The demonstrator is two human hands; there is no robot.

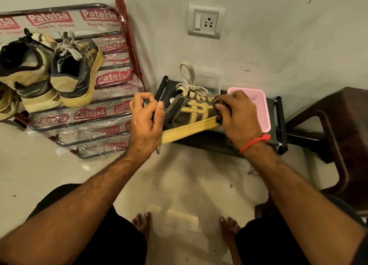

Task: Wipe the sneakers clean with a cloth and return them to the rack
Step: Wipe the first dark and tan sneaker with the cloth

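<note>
Midway, by the look of it: one sneaker [191, 113] is held over the low black bench [209, 143], two more sit on the rack [123, 51], none proven clean. Left hand [147, 117] grips its heel; right hand [237, 115] pinches a dark cloth [220, 117] against the side near the toe.

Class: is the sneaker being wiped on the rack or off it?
Off it: both hands hold the sneaker over a black stand, beside the rack.
</note>
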